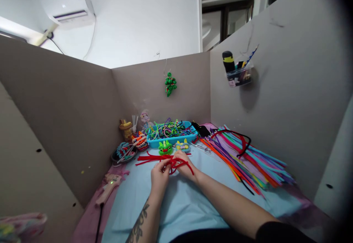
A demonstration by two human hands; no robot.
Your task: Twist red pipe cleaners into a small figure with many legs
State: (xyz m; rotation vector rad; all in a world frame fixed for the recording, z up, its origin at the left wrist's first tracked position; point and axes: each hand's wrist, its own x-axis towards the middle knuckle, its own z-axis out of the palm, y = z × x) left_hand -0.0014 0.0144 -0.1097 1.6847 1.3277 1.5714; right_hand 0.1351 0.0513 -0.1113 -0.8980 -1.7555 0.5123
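Note:
Red pipe cleaners [174, 166] are bent and crossed between my two hands, above the blue table cover. My left hand [160, 171] pinches them from the left, with its fingers closed. From the right, my right hand [182, 162] has its fingers curled round them, and a loose red end curves over the back of that hand. More straight red pipe cleaners [150, 158] lie flat just beyond my hands. Behind these sit a green fuzzy figure [165, 147] with a red mouth and a yellow and blue fuzzy figure [182, 145].
A blue basket [165, 140] of pipe-cleaner scraps stands at the back. Many coloured pipe cleaners [248, 158] fan out on the right, near scissors [202, 147]. To the left are a dark bowl [113, 157] and a pink glue gun [109, 189] with its cord. Grey panels [162, 107] enclose the table.

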